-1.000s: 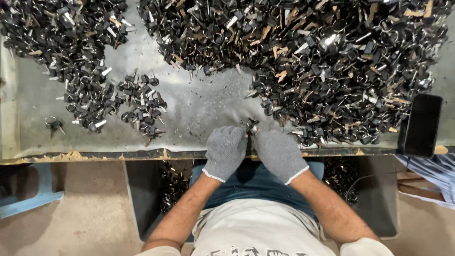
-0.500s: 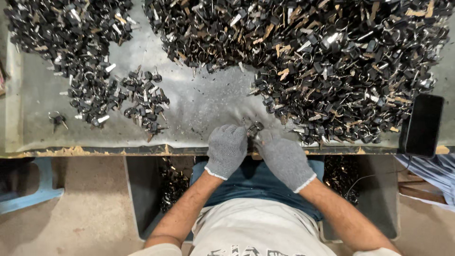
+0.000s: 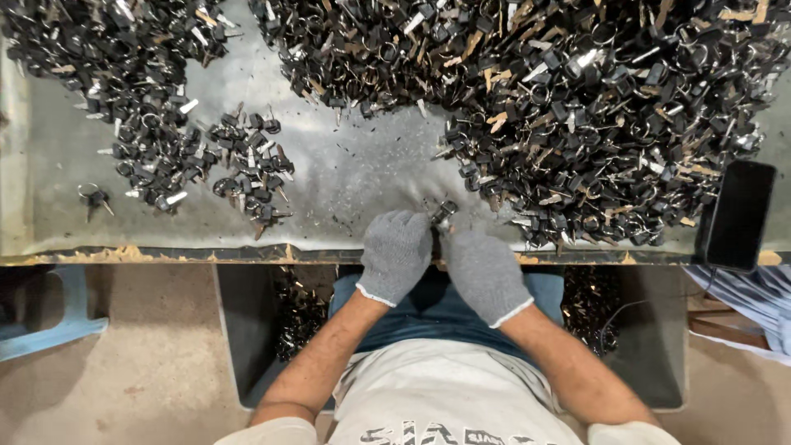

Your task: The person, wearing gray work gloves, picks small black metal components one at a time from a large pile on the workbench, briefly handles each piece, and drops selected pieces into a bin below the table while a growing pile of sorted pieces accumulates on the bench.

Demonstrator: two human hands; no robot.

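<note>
Both hands wear grey knit gloves and meet at the near edge of a metal table (image 3: pixel 346 177). My left hand (image 3: pixel 395 254) and my right hand (image 3: pixel 484 272) pinch one small black-headed key (image 3: pixel 443 213) between their fingertips. A huge pile of black-headed keys with rings and tan tags (image 3: pixel 577 107) spreads just beyond and to the right of the hands. A smaller group of keys (image 3: pixel 247 165) lies to the left, with another heap (image 3: pixel 107 49) at the far left.
A black phone (image 3: pixel 736 214) lies at the table's right edge. A single ringed key (image 3: pixel 92 196) sits alone at left. Under the table stands a grey bin (image 3: pixel 247 330) holding more keys. A light blue stool (image 3: pixel 49 325) is at lower left.
The hands stayed together at the table edge, shifting slightly while working the small key. The view moved a little; the piles are unchanged.
</note>
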